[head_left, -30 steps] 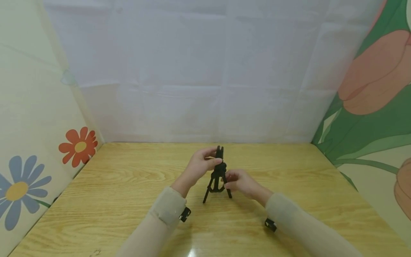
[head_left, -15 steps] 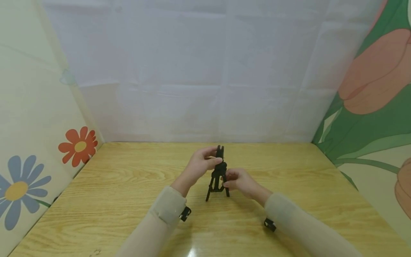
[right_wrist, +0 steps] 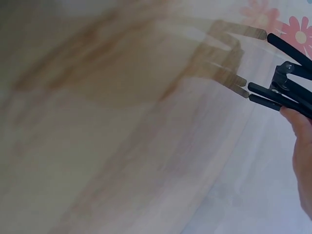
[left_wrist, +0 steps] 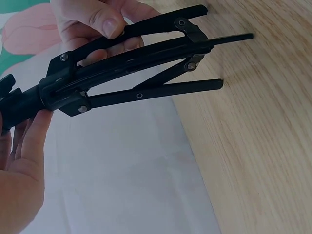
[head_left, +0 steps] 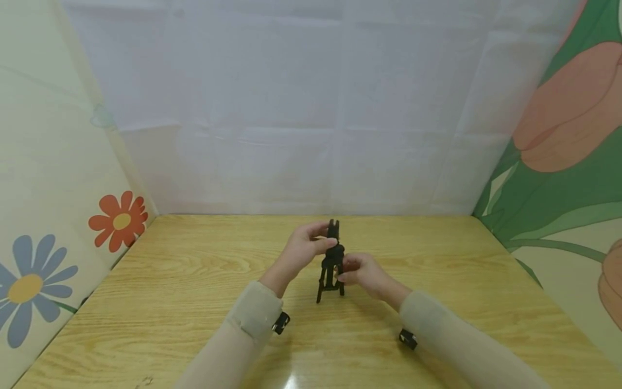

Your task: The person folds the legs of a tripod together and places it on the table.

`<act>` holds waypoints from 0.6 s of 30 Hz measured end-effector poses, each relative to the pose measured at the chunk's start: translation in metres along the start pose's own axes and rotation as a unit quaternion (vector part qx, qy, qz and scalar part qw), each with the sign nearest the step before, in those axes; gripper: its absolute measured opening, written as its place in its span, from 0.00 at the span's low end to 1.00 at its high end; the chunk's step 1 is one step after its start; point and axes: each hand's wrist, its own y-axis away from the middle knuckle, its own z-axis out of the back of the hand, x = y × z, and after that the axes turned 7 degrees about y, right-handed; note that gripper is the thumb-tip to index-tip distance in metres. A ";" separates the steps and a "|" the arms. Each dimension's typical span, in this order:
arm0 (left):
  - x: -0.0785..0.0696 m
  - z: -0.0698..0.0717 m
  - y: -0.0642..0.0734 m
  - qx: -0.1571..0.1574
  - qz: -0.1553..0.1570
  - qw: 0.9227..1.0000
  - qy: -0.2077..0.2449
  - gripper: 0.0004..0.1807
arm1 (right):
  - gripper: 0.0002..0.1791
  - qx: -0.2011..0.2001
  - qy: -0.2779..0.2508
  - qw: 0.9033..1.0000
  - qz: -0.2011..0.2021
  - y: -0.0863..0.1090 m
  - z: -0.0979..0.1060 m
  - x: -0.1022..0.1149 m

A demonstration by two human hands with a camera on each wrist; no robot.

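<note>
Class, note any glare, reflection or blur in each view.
Head: a small bright glare spot on the table at the bottom edge; left wrist: the tripod looks crisp, the pink print behind soft; right wrist: the table, its grain blurred, mirrors the tripod.

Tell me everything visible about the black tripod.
The black tripod has a two-pronged top, a round neck and three slim legs, with hinged braces and silvery rivets. Its surface looks smooth; metal or plastic, I cannot tell. It stands roughly upright, legs partly spread, over the wood-grained table, its feet apparently touching it. The left hand holds its upper part; the right hand pinches one leg.
</note>
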 end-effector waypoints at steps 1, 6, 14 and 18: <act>0.000 0.000 0.000 0.000 -0.001 1.000 -0.001 0.25 | 0.11 -0.001 -0.003 1.000 -0.001 0.000 0.000 0.000; 0.000 -0.001 0.000 0.002 -0.010 1.000 -0.008 0.23 | 0.11 -0.005 -0.012 1.000 -0.006 0.000 0.000 0.001; -0.001 -0.001 0.001 0.010 -0.016 1.000 -0.012 0.23 | 0.11 -0.011 -0.017 1.000 -0.007 0.001 -0.001 0.002; -0.001 -0.001 0.001 0.011 -0.016 1.000 -0.017 0.23 | 0.11 -0.010 -0.018 1.000 -0.010 0.001 0.000 0.002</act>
